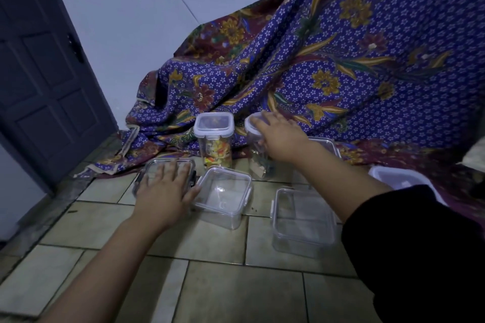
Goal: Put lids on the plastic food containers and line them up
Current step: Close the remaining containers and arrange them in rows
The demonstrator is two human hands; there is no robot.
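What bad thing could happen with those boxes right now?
The right hand grips a tall jar from the top; the jar might tip or bump the tall snack jar beside it. The left hand presses a lid on a flat container, which could nudge the open square box touching its thumb.

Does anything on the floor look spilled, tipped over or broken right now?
Nothing spilled or broken. The middle square container looks tilted, its left edge raised beside the left hand. Small dark specks lie on the tile.
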